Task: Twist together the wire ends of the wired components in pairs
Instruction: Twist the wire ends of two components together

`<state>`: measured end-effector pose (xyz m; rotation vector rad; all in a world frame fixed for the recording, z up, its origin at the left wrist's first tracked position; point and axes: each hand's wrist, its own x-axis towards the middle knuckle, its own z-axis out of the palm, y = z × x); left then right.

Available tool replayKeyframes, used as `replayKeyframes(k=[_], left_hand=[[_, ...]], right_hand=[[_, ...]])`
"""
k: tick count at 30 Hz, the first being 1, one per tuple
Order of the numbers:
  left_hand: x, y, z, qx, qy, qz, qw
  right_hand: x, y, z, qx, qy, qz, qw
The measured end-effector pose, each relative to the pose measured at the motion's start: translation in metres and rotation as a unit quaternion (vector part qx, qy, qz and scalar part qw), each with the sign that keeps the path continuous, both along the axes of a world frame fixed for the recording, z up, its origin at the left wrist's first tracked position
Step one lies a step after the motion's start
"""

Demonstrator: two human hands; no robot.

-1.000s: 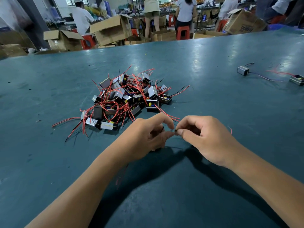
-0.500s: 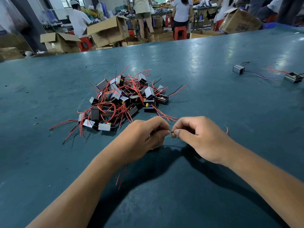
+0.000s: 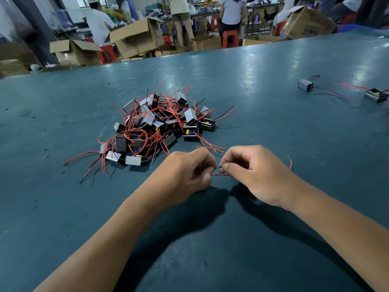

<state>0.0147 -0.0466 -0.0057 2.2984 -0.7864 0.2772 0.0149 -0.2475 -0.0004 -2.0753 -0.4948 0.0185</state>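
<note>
A pile of small metal-cased components with red and black wires [image 3: 155,125] lies on the teal table [image 3: 273,144], just beyond my hands. My left hand [image 3: 185,173] and my right hand [image 3: 254,171] meet in front of the pile, fingertips almost touching. Both pinch thin wire ends [image 3: 217,167] between thumb and forefinger. A short red wire [image 3: 220,175] runs between the hands just below the pinch. A loop of red wire [image 3: 290,162] shows beyond my right hand. The component these wires belong to is hidden under my hands.
Two separate components [image 3: 305,85] [image 3: 376,95] with their wires lie at the far right of the table. Beyond the table's far edge stand open cardboard boxes [image 3: 136,36], red stools and several people working.
My hands stay in the same pinch at the wire ends, with small finger shifts. A short red wire now shows between the hands. The view has tilted slightly.
</note>
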Motion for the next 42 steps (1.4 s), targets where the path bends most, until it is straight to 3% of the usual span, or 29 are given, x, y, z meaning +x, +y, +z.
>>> replayKeyframes(k=[9, 33, 39, 42], left_hand=[[0.0, 0.0, 0.0, -0.053, 0.073, 0.032, 0.995], [0.0, 0.0, -0.003, -0.007, -0.001, 0.017, 1.0], [0.006, 0.011, -0.001, -0.12, 0.166, -0.015, 0.979], [0.009, 0.013, 0.0, -0.141, 0.195, -0.029, 0.97]], right_hand=[[-0.002, 0.004, -0.009, 0.025, -0.071, -0.028, 0.997], [-0.003, 0.005, -0.004, 0.004, -0.035, -0.022, 0.999], [-0.002, 0.002, -0.006, 0.019, -0.022, -0.061, 0.998], [-0.003, 0.003, -0.006, 0.054, 0.0, -0.075, 0.996]])
